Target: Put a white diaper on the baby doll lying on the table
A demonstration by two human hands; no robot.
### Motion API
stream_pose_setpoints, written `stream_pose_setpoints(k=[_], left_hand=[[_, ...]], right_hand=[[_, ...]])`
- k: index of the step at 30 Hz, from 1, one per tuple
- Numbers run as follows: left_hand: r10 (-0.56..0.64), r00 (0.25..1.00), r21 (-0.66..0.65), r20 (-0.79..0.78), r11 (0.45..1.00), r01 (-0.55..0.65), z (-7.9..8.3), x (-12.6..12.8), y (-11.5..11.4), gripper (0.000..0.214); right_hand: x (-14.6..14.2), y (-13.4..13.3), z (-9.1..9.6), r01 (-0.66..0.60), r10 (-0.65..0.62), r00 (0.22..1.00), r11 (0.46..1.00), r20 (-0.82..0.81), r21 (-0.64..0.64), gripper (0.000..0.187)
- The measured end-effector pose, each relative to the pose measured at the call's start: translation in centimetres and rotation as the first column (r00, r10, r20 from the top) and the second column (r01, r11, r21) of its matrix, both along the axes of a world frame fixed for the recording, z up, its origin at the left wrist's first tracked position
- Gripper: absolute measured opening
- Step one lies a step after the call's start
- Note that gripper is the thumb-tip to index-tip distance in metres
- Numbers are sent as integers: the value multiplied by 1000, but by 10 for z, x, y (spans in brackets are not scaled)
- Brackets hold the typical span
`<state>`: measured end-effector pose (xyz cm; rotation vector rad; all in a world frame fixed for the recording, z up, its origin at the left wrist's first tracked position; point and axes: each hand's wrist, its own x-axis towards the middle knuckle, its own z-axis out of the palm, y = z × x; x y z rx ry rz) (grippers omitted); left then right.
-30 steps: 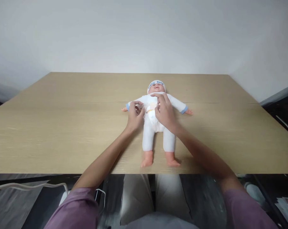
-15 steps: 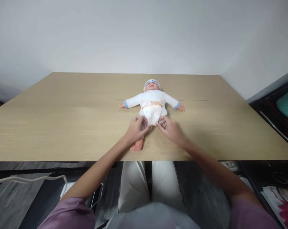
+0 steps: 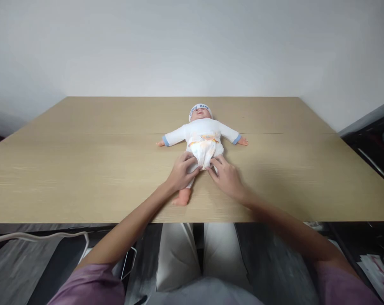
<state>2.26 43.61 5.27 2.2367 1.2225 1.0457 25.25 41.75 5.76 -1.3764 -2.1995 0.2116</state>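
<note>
A baby doll (image 3: pixel 203 126) in a white top with blue cuffs and a printed white hat lies on its back, arms spread, head away from me. Over its front, between the legs, is a white diaper (image 3: pixel 203 149) with an orange-marked waistband. My left hand (image 3: pixel 183 170) pinches the diaper's edge at the leg on the left. On the other side, my right hand (image 3: pixel 225 174) has its fingers closed on the opposite leg edge. One bare foot of the doll shows below my left hand; the other is hidden behind my right hand and forearm.
The doll lies on a wooden table (image 3: pixel 84 169), whose near edge runs just in front of my lap. Behind it rises a pale wall (image 3: pixel 179 46). A white cable (image 3: pixel 36 236) hangs at lower left, and a dark shelf unit (image 3: pixel 370 144) stands at the right.
Both hands stay at the diaper's leg edges, with fingers slightly shifted. The diaper's middle looks more gathered between them. The camera view has moved a little.
</note>
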Motion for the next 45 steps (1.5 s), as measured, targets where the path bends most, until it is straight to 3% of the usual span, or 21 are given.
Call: stream_pose_setpoints(k=[10,15,19,24,29,33,37,41,45], left_hand=[[-46,997,-32,62,998,48,-2,-4,5,16],[54,975,-167,216,986,-17,-7,-4,6,27],[80,910,-289,408,956,45,-8,-2,11,45],[160,794,-420,587,898,130,-10,-1,13,61],[255,832,-457,493,890,-2,-13,-7,7,58],[211,918,-419,335,906,-55,-6,-12,4,41],[135,935,-496,328,867,48,4,-13,7,41],[111,853,-566,510,790,236,8,-14,11,47],[135,809,-574,572,770,277,9,-15,12,53]], right_hand=[[-1,4,6,-36,27,993,996,-113,-81,8],[1,6,2,48,-81,978,984,-191,-171,19],[6,10,3,105,-179,930,967,-321,-234,32],[19,19,15,83,-172,892,972,-419,-220,31],[25,19,21,50,-123,927,977,-355,-208,19],[20,16,16,16,-77,945,982,-319,-189,14],[13,15,12,-32,-67,905,974,-419,-225,19],[11,16,11,-29,-154,853,940,-498,-341,27],[12,16,7,42,-160,866,967,-473,-250,30]])
